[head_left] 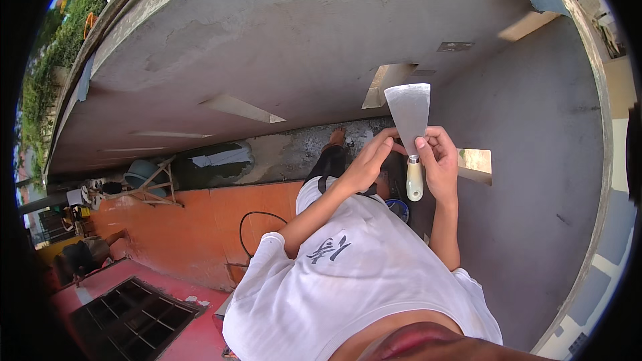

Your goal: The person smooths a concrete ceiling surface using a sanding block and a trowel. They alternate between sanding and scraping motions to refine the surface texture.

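Note:
A putty knife (408, 113) is held up in front of my chest, its wide metal blade pointing away and its pale handle (414, 182) hanging toward me. My right hand (439, 164) grips it, with the thumb pressed on the front where blade and handle meet. From the left side, my left hand (368, 162) meets the knife with bent fingers, whose tips pass behind the lower blade and are partly hidden. Beyond the hands rises a grey plastered wall (281, 33) with several rectangular openings, one of them an opening (388, 85) just behind the blade.
A second grey wall (535, 134) closes in on the right. A blue-rimmed bucket (399, 210) stands by my legs. To the left are a puddle (221, 160), a wooden stand (150, 190) beside a grey-green tub (144, 172), a dark hose (257, 214) and another person (87, 254).

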`<state>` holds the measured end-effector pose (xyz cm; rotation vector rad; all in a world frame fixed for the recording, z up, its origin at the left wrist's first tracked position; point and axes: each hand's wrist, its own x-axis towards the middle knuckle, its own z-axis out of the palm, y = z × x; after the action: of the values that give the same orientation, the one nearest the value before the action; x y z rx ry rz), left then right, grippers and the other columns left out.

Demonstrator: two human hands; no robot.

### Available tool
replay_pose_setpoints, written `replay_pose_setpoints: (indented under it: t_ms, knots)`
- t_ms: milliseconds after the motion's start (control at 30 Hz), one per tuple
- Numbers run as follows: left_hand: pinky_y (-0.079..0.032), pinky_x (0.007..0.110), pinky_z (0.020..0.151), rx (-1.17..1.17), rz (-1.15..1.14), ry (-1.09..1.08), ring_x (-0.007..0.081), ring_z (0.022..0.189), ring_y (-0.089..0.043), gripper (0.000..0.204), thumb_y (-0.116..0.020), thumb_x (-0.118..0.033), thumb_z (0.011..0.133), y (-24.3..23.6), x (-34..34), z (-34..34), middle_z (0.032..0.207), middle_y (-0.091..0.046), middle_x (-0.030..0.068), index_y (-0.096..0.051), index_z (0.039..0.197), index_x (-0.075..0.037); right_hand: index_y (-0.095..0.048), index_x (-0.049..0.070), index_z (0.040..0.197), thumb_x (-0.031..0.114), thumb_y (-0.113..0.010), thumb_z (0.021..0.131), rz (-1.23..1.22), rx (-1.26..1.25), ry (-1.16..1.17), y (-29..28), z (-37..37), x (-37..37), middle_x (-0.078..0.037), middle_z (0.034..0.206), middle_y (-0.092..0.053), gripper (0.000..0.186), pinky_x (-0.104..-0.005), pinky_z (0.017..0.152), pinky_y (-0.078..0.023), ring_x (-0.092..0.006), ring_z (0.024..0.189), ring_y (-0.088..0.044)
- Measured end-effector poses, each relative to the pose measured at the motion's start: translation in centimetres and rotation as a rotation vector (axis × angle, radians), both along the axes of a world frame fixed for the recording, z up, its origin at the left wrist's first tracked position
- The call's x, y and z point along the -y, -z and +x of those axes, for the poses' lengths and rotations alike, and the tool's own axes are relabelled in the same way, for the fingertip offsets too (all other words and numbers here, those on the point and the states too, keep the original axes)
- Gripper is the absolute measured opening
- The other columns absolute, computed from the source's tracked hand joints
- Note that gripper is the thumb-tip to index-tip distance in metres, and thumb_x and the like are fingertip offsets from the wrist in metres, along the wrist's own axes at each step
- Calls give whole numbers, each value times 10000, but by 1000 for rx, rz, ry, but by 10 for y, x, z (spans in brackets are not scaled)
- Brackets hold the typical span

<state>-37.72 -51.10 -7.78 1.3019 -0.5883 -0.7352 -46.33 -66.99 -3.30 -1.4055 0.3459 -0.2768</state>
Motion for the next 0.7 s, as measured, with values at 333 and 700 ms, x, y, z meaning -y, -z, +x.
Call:
replay_pose_setpoints:
  t_ms: [333,700]
  knots:
    - [-543,299,597,-206,-207,-223,157,707,-606,604,-337,-541,1070,-18,-38,18,869,-575,87,-515,1194,23,-591,-9,1107,162,-631,1041,147,123,-216,-34,104,-60,-67,933,-712,188,-210,449,-460,-42,704,-614]
    - [-448,253,524,283,-38,-548,99,624,-523,368,-460,-266,1075,-46,-37,35,890,-571,81,-443,1290,32,-573,10,1110,198,-603,1065,390,281,-227,-39,142,-68,-46,843,-687,196,-198,385,-398,-22,522,-544]
